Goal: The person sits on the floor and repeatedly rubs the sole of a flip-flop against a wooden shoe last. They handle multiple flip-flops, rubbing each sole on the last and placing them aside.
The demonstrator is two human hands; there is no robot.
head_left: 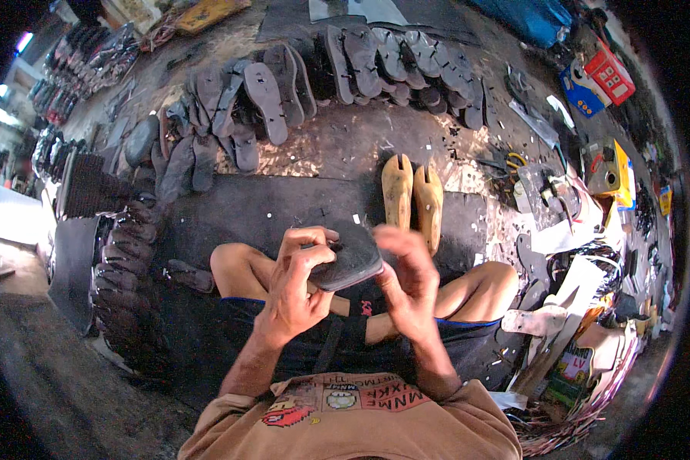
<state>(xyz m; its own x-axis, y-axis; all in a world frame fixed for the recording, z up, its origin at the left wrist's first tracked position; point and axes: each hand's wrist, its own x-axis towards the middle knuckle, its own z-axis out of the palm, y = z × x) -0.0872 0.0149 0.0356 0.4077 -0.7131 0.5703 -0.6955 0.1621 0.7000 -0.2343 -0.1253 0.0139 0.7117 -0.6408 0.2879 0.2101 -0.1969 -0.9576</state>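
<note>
Above my lap I hold a dark grey sandal sole (349,261), tilted, its rounded end toward the right. My left hand (297,280) is closed round the other end, fingers bent over the top. My right hand (410,284) is at the rounded end, with the thumb against or very near its edge. Motion blurs the right fingers, so their grip is unclear. Just beyond that hand, a pair of yellowish wooden shoe lasts (397,192) lies side by side on a dark mat (284,201).
Several dark soles and sandals (265,100) form an arc on the far floor. To the left stand stacked dark sandals (119,264). At right are scissors with yellow handles (516,161), a yellow box (619,175), a red and white box (609,73) and scraps (567,230).
</note>
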